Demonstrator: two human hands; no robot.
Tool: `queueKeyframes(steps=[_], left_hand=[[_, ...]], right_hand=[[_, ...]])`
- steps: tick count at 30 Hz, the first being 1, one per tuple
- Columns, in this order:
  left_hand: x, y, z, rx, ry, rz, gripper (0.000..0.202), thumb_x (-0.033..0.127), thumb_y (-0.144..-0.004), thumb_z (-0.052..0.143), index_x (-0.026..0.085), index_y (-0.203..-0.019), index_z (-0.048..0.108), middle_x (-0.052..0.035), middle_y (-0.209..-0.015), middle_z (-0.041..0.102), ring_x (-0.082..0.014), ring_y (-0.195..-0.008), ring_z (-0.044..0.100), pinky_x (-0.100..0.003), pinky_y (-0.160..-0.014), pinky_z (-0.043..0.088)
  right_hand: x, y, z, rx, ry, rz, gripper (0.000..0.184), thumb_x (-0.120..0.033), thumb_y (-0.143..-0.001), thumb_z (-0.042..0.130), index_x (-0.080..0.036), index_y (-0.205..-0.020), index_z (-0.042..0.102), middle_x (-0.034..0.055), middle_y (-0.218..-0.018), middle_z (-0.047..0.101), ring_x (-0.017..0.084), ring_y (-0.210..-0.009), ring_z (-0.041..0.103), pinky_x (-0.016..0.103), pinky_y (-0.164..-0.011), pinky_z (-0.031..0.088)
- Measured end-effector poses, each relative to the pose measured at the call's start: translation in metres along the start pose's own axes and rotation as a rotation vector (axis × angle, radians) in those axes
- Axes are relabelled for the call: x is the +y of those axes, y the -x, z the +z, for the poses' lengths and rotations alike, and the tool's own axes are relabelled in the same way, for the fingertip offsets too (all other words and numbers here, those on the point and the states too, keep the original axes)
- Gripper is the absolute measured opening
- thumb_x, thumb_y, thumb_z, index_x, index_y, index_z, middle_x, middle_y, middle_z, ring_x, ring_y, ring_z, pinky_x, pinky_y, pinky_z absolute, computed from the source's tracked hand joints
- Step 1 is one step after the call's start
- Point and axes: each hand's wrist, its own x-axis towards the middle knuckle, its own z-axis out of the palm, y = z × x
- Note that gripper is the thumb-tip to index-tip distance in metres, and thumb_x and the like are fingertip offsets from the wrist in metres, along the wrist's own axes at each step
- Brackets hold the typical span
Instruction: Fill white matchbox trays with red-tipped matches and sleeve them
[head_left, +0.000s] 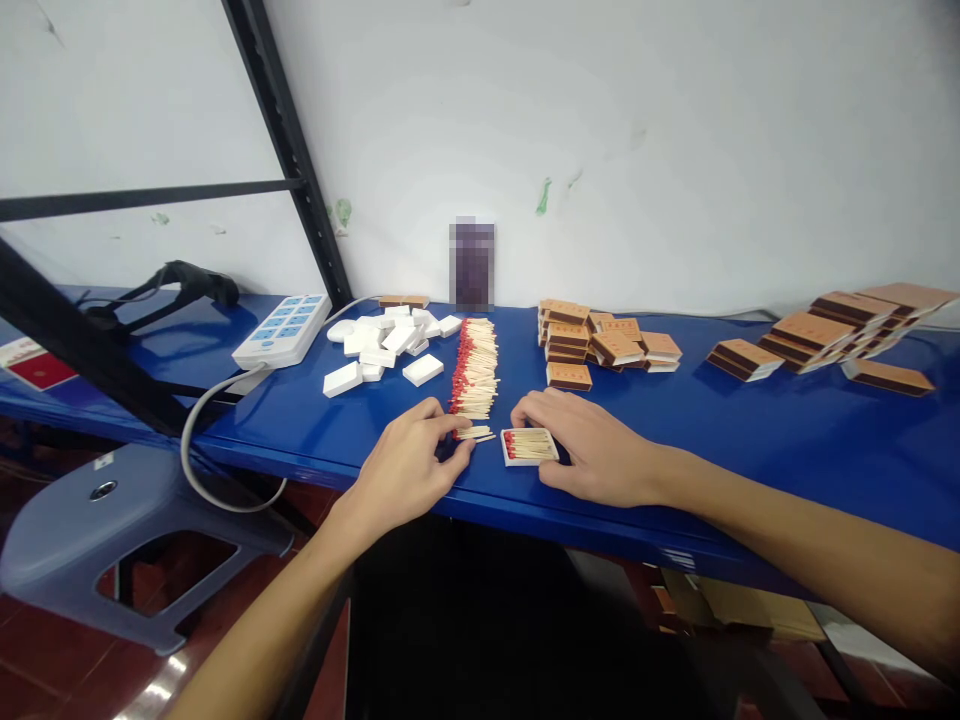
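On the blue table (750, 430) my left hand (409, 465) pinches a small bundle of matches (475, 433) at the near end of a long row of red-tipped matches (475, 370). My right hand (592, 445) lies beside a white inner matchbox tray (529, 446) partly filled with matches, its fingers curled against the tray's right side and steadying it. The tray sits just right of the pinched bundle.
Empty white trays (386, 345) are heaped left of the match row. Orange-brown matchbox sleeves (600, 345) are stacked to the right, more (832, 335) at far right. A white power strip (283, 328) with cable lies at left. A grey stool (112, 520) stands below.
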Motion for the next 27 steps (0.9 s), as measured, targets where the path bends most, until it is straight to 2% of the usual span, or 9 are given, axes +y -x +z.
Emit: queueKeyframes(steps=[10, 21, 27], left_hand=[[0.0018, -0.0015, 0.0003, -0.001, 0.025, -0.002, 0.023, 0.028, -0.087, 0.060, 0.022, -0.104, 0.075, -0.0024, -0.086, 0.059, -0.0169, -0.077, 0.059, -0.031, -0.072, 0.047], [0.0032, -0.0006, -0.0011, -0.004, 0.035, -0.015, 0.022, 0.025, -0.087, 0.058, 0.022, -0.101, 0.075, -0.0017, -0.084, 0.059, -0.0160, -0.074, 0.059, -0.030, -0.069, 0.044], [0.0032, -0.0006, 0.0003, 0.005, 0.041, -0.011, 0.022, 0.024, -0.087, 0.058, 0.021, -0.101, 0.074, -0.0016, -0.083, 0.059, -0.0163, -0.076, 0.058, -0.030, -0.072, 0.044]], right_hand=[[0.0027, -0.0007, 0.0014, 0.015, 0.004, -0.002, 0.021, -0.021, -0.074, 0.051, -0.022, -0.094, 0.047, 0.0060, -0.095, 0.057, 0.025, -0.084, 0.049, 0.039, -0.075, 0.040], [0.0046, -0.0004, 0.0023, 0.032, 0.004, 0.013, 0.021, -0.021, -0.076, 0.050, -0.022, -0.096, 0.047, 0.0060, -0.096, 0.055, 0.025, -0.087, 0.050, 0.039, -0.077, 0.040], [0.0053, -0.0004, 0.0037, 0.031, 0.000, 0.005, 0.022, -0.020, -0.077, 0.050, -0.021, -0.098, 0.046, 0.0056, -0.096, 0.055, 0.025, -0.087, 0.049, 0.039, -0.077, 0.039]])
